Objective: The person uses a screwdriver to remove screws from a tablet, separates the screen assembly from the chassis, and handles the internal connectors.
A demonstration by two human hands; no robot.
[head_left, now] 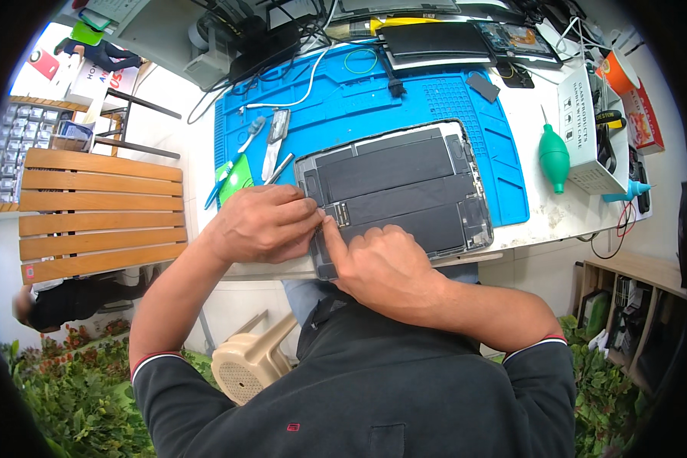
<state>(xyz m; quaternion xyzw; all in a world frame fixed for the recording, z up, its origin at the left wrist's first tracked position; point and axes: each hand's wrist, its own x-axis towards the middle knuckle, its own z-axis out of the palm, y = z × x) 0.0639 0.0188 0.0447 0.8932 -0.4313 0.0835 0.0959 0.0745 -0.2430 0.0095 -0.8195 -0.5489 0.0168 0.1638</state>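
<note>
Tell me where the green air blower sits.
In the head view, the green air blower lies on the white table right of the blue mat, beside the white box.

I see a white cardboard box with dark print standing at the counter's right edge, an orange-red package just beyond it, and white signs with red, green and blue patches past the far left corner.

This is an electronics repair workshop. A blue work mat covers the white bench, with an opened tablet, hand tools, cables and a green dust blower
</note>
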